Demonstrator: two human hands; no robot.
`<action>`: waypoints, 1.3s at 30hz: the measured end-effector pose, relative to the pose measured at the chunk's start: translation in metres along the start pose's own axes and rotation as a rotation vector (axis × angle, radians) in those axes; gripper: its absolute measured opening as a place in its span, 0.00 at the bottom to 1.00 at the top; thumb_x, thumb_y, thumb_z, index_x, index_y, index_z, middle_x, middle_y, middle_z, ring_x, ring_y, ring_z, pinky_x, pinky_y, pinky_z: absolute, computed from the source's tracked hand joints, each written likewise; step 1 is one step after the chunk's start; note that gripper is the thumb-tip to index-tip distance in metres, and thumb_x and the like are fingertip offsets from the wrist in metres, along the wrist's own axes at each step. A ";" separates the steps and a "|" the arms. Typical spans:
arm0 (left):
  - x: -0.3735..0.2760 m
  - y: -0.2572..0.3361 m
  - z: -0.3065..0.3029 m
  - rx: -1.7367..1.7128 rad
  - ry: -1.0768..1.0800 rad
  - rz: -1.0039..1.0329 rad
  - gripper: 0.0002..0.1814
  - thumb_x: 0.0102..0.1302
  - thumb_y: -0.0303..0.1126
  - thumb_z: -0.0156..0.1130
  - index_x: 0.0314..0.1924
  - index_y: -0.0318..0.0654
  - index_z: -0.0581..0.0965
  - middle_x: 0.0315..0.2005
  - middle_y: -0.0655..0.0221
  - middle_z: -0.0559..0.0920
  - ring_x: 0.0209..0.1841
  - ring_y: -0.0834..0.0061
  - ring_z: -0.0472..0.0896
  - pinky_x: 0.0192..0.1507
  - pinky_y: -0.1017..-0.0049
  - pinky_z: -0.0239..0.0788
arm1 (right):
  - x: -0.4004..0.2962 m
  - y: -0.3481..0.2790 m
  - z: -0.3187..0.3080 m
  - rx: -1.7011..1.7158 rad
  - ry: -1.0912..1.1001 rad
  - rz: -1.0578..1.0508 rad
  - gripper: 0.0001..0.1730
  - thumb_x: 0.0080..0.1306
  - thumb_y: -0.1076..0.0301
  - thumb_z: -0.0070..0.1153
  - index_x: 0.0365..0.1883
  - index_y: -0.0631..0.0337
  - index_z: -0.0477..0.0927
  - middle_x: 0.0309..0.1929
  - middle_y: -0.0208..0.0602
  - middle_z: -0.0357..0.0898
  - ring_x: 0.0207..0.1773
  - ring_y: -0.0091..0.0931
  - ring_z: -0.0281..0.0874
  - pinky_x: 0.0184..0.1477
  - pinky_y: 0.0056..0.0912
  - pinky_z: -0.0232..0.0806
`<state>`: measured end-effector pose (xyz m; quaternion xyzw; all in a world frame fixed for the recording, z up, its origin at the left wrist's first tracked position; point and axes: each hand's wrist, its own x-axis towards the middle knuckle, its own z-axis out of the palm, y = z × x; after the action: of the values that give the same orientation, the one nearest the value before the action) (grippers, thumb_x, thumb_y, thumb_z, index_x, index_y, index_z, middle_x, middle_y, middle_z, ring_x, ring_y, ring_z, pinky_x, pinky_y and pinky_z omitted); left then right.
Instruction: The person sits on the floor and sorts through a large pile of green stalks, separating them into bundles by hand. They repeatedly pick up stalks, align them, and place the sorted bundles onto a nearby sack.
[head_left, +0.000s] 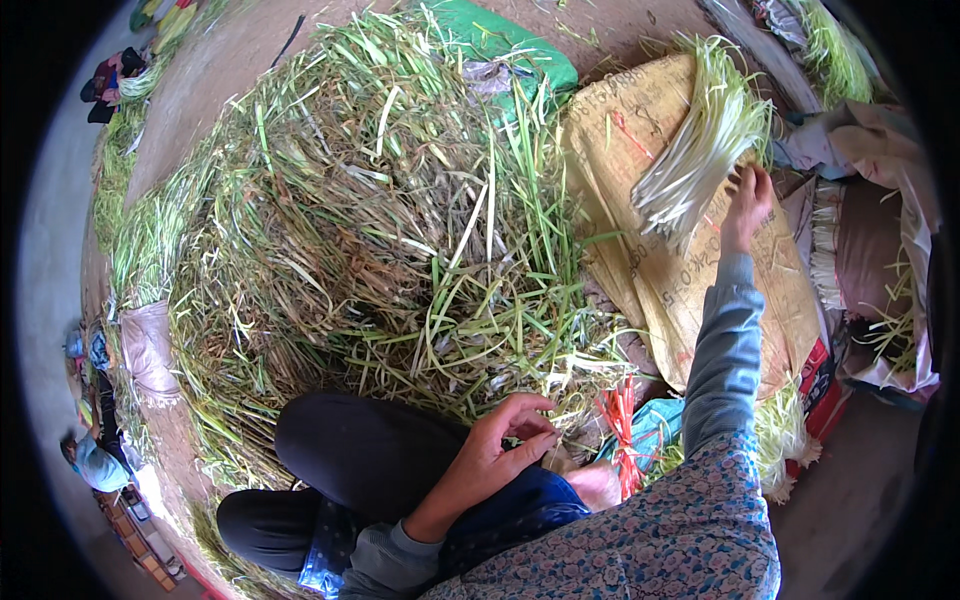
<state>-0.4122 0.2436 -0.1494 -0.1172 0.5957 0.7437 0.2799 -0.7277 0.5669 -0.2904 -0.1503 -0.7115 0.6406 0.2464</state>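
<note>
A bundle of pale leafy stalks (705, 150), apparently blanched garlic chives, lies across a yellow woven sack (652, 277) that bears printing. Its white ends point toward me. My right hand (746, 199) is stretched out to the bundle's right edge, fingers parted and fingertips at the stalks, without a visible grasp. Above my lap is my left hand (506, 442), its fingers loosely curled and nothing visible between them. Close to it, red plastic ties (622, 435) are gathered in a bunch beside a teal cloth or bag (656, 427).
A large heap of green and withered leaves (360, 225) spreads before my knees. Behind it lies a green sack (517, 45). More pale stalks (784, 439) lie right of my arm, below cloth-covered bundles (825, 247). A person (101, 465) is at the far left.
</note>
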 end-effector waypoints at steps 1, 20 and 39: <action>0.000 0.000 0.000 0.014 -0.004 -0.015 0.18 0.62 0.27 0.58 0.52 0.35 0.67 0.37 0.64 0.79 0.43 0.78 0.76 0.45 0.79 0.67 | 0.004 -0.007 0.008 -0.041 -0.062 0.001 0.10 0.65 0.66 0.46 0.43 0.58 0.74 0.39 0.36 0.78 0.36 0.27 0.77 0.33 0.29 0.69; 0.001 0.001 0.003 0.067 -0.014 -0.010 0.18 0.61 0.25 0.58 0.51 0.35 0.68 0.35 0.67 0.79 0.40 0.80 0.77 0.45 0.79 0.66 | -0.097 -0.074 0.115 0.005 -1.160 0.025 0.28 0.61 0.55 0.54 0.58 0.53 0.67 0.46 0.37 0.76 0.45 0.28 0.74 0.46 0.39 0.71; 0.000 0.000 0.012 0.155 -0.003 -0.009 0.17 0.62 0.26 0.58 0.50 0.35 0.69 0.35 0.67 0.79 0.39 0.81 0.76 0.44 0.80 0.66 | 0.024 0.029 -0.013 0.135 -0.070 0.386 0.09 0.61 0.64 0.53 0.30 0.62 0.75 0.20 0.29 0.73 0.16 0.20 0.68 0.17 0.20 0.57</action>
<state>-0.4105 0.2555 -0.1465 -0.0965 0.6506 0.6942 0.2924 -0.7435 0.5948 -0.3143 -0.2446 -0.6332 0.7270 0.1037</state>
